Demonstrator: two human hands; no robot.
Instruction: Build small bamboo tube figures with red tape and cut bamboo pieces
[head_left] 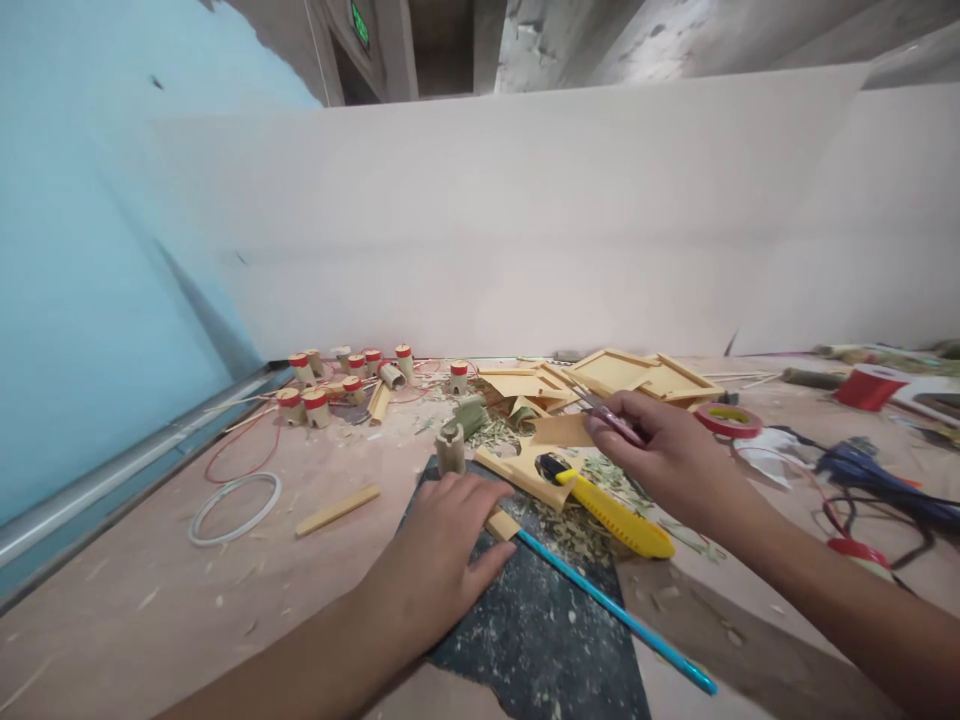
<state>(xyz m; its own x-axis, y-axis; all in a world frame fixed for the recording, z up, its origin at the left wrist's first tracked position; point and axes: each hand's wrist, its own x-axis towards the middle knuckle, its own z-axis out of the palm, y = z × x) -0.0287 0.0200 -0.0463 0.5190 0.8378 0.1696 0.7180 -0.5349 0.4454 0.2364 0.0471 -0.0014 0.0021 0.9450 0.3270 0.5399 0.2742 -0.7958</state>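
Note:
My left hand (450, 545) lies over the dark cutting mat (555, 640), its fingers and thumb around a short wooden strip (502, 525). A blue stick (615, 610) runs from near that strip toward the lower right. Above the fingertips stands a hollow bamboo tube (451, 449). My right hand (652, 450) is closed on a slim tool with a pinkish-red handle (619, 424) and a thin metal tip; its exact kind is unclear. Below that hand, a yellow utility knife (619, 515) rests across a flat wooden piece (525, 476) and shavings.
Several red-topped bamboo tubes (316, 407) stand at the back left. Nearer are a white ring (234, 510) and a wooden strip (337, 511). Wooden trays (611, 373) lie at the back. Red tape (727, 420), a red spool (870, 388) and dark cables (877, 480) sit right.

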